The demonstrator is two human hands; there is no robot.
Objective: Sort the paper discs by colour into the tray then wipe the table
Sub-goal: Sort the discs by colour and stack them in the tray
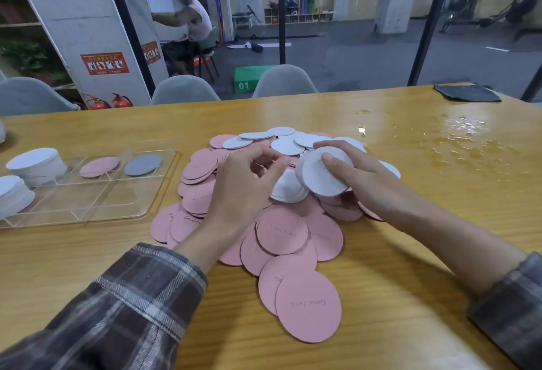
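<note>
HEAD CAMERA: A stack of white discs (322, 174) is clamped in the right hand (355, 177), thumb on the top face and fingers curled beneath, just above the middle of the loose pile of pink discs (281, 233) on the wooden table (410, 267). The left hand (247, 184) is held over the pile beside it with fingers curled; whether a disc is pinched cannot be told. More loose white discs (286, 145) are spread along the pile's far edge. To the left, the clear tray (96, 201) is loaded with two white stacks (35, 164) in its leftmost compartments, with one pink disc (99, 166) and one grey disc (142, 165) further right. Gathering the whites appears to be the step in hand. It would be done best if the stack were squared between both hands before being carried left, then set down on the white stacks rather than dropped. A wet patch (463, 135) and a dark cloth (466, 93) at the far right are yet to be dealt with.
</note>
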